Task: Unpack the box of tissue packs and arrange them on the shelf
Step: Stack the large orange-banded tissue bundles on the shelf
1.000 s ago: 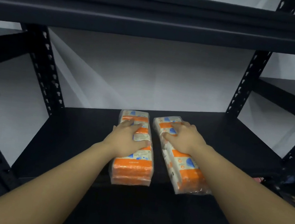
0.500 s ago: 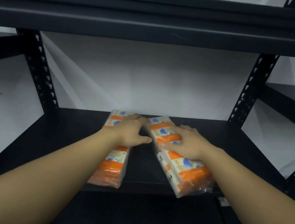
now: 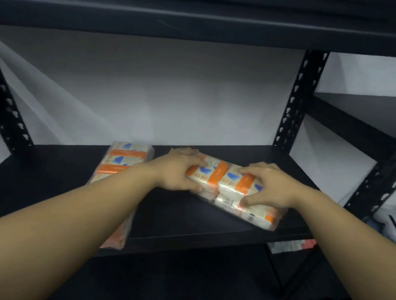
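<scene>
I have both hands on one tissue pack (image 3: 225,186) lying crosswise on the black shelf (image 3: 193,228): my left hand (image 3: 178,172) grips its left end, my right hand (image 3: 267,185) its right part, fingers curled over it. A second pack (image 3: 124,162) lies just left, under my left forearm.

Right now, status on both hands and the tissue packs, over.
Left hand and right hand both grip the right tissue pack, skewed on the shelf. Left tissue pack rests free. Nothing in the way.
</scene>
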